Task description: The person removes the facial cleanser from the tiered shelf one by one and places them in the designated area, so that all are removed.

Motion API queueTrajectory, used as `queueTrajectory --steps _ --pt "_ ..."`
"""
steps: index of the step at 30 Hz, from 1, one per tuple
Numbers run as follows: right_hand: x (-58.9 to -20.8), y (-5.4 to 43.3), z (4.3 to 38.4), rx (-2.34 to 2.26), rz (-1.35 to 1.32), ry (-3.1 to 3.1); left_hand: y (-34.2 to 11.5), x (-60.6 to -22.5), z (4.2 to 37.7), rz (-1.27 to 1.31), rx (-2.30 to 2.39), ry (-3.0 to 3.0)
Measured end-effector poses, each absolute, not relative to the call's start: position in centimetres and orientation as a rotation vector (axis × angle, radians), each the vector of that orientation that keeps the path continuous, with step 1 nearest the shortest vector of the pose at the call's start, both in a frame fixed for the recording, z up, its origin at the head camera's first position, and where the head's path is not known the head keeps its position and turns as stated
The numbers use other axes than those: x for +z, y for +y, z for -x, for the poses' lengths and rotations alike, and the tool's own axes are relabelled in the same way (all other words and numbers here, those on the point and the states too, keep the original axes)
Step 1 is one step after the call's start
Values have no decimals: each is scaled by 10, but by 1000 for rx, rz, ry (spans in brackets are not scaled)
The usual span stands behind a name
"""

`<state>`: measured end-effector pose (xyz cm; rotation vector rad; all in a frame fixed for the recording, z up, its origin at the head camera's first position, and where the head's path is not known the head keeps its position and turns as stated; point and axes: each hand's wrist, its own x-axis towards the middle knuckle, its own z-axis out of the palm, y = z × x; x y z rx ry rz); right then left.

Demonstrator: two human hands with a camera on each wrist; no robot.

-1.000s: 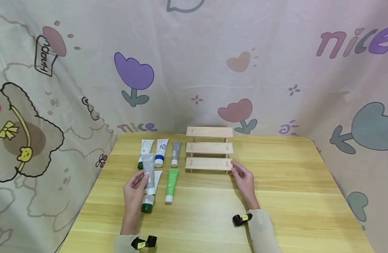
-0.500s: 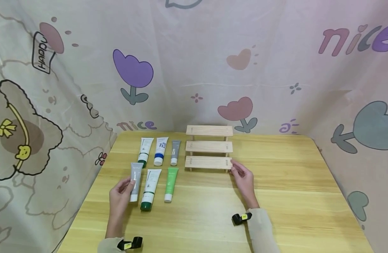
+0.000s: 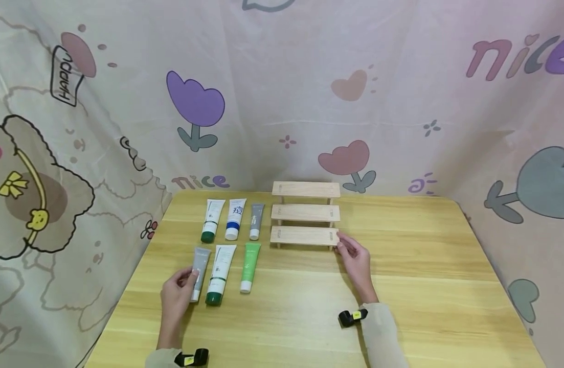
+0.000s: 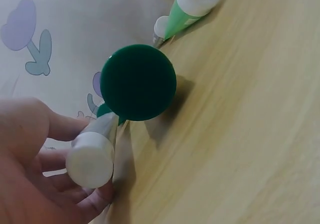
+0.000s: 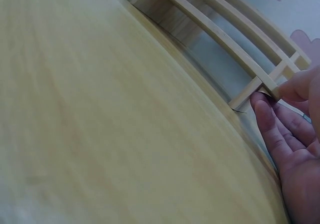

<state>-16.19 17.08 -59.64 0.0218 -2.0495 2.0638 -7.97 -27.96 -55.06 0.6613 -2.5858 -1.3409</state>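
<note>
My left hand [image 3: 177, 292] pinches a grey squeeze tube [image 3: 201, 266] between thumb and fingers, low over the table's left part. In the left wrist view its white cap [image 4: 90, 161] faces the camera. Just right of it lies a white tube with a dark green cap [image 3: 221, 271]. My right hand [image 3: 356, 259] holds the right front corner of a three-step wooden display stand [image 3: 305, 236]. The right wrist view shows that hand's thumb and fingertips [image 5: 262, 108] around the end of the lowest plank.
A green tube [image 3: 250, 266] lies right of the green-capped one. Behind is a row of another green-capped white tube [image 3: 212, 220], a blue-and-white tube [image 3: 235, 219] and a small grey tube [image 3: 256, 220]. A printed cloth [image 3: 263, 92] hangs behind the wooden table [image 3: 424, 306].
My left hand has carried the grey tube left and down from over the green-capped tube to the spot beside it. The right hand has stayed at the stand's corner.
</note>
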Motion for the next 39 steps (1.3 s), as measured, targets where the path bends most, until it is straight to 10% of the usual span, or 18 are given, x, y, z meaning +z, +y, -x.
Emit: queueTrajectory --steps 39 --pt "-596 180 165 2110 15 -2061 -277 -553 89 -541 -1163 -2740"
